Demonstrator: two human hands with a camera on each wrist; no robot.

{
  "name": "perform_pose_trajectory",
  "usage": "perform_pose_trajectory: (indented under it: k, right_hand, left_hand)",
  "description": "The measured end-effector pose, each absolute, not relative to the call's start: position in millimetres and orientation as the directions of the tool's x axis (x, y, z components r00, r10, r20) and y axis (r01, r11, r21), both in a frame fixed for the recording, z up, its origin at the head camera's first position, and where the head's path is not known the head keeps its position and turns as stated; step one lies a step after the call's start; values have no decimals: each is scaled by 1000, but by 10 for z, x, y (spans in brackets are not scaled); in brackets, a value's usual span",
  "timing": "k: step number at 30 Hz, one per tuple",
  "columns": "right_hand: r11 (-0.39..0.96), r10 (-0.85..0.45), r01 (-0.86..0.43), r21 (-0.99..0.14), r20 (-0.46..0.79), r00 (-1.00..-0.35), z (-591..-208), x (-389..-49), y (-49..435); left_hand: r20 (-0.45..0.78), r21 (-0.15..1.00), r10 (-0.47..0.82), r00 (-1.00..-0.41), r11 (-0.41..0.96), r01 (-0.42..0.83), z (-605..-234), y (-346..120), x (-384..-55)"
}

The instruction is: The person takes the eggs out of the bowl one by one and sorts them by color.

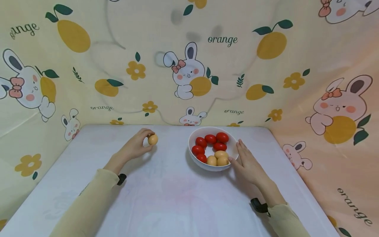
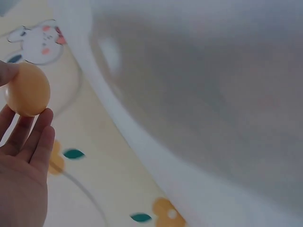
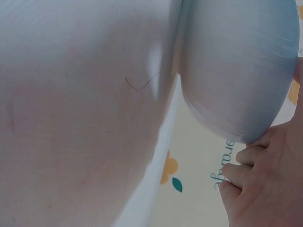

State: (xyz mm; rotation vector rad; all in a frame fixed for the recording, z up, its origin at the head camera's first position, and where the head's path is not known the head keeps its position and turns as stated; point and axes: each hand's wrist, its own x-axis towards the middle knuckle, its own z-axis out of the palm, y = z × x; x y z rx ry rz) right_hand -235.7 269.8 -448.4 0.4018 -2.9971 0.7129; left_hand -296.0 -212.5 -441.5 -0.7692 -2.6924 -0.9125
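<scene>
A light brown egg (image 1: 153, 139) is pinched between the thumb and fingertips of my left hand (image 1: 137, 144), held just above the table left of the bowl. The left wrist view shows the same egg (image 2: 29, 90) with the thumb on top and fingers beneath. At the right, a white bowl (image 1: 207, 168) stands upright with several red egg-shaped pieces (image 1: 210, 139) and three light brown eggs (image 1: 221, 154) in it. My right hand (image 1: 251, 168) rests against the bowl's right side, fingers straight along the outside and thumb at the rim. The right wrist view shows the bowl's outer wall (image 3: 236, 71).
A white cloth (image 1: 165, 197) covers the table. Behind and beside it hangs a pale yellow curtain (image 1: 154, 33) printed with rabbits and oranges, meeting the table's back edge close behind the bowl.
</scene>
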Motion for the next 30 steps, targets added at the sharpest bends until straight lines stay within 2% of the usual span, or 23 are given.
perform_pose_trajectory:
  k: [16, 23, 30]
  right_hand:
    - [855, -250, -267, -444, 97, -963, -4474, -2352, 2695]
    - [855, -254, -272, -441, 101, -962, -4471, -2355, 2696]
    - [856, -250, -268, -443, 100, -963, -4469, -2353, 2689]
  left_hand:
    - [251, 478, 365, -896, 759, 443, -4513, -2820, -2866]
    - [257, 454, 364, -895, 773, 444, -4520, -3025, -2797]
    - [189, 474, 326, -926, 796, 377, -4517, -3138, -2726]
